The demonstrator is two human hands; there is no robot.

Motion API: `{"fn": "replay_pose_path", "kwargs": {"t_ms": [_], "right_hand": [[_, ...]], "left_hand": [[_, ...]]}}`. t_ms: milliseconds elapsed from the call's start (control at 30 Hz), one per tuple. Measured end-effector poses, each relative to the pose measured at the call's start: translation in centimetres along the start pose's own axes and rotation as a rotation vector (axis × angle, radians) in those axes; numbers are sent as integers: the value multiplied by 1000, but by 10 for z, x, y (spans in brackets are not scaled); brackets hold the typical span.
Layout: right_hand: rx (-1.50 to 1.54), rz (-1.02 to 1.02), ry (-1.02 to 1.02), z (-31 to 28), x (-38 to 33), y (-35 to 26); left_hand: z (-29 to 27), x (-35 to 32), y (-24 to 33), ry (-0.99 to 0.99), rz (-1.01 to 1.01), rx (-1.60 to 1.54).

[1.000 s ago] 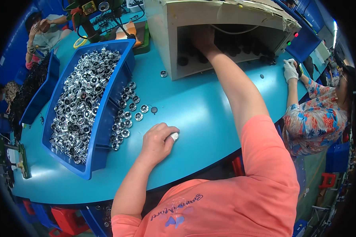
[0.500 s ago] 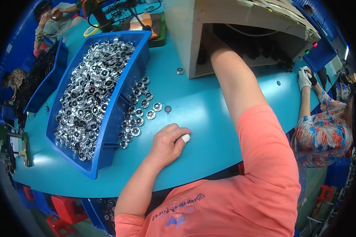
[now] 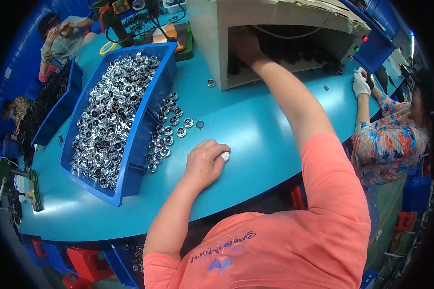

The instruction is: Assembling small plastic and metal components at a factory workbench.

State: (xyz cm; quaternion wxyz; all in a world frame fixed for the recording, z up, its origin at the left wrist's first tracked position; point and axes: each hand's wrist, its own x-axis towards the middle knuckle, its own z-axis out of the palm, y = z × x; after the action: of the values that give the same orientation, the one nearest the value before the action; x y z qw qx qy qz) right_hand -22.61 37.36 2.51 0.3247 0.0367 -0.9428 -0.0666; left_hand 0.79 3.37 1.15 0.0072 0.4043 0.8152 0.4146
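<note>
Head view shows the left hand (image 3: 205, 161) resting on the bench (image 3: 255, 130) near its front edge, fingers curled around a small white piece (image 3: 225, 155). The right hand (image 3: 246, 41) is inside the beige machine box (image 3: 210, 43); its grip cannot be told. Reaching blind there could pinch fingers.

A blue bin (image 3: 130, 159) of metal parts is carried by the teal table (image 3: 255, 130). Loose parts (image 3: 168, 130) lie at 3 o'clock of it; a beige machine (image 3: 212, 43) stands at 1 o'clock.
</note>
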Motion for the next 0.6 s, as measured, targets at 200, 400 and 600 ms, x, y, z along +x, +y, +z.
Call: {"fn": "replay_pose_path", "kwargs": {"t_ms": [200, 400, 600], "right_hand": [[270, -17, -258, 15, 4, 26], [232, 156, -179, -11, -2, -12], [302, 287, -46, 5, -8, -3]], "left_hand": [[0, 2, 2, -20, -42, 9], [0, -4, 0, 3, -60, 10], [0, -3, 2, -2, -82, -17]]}}
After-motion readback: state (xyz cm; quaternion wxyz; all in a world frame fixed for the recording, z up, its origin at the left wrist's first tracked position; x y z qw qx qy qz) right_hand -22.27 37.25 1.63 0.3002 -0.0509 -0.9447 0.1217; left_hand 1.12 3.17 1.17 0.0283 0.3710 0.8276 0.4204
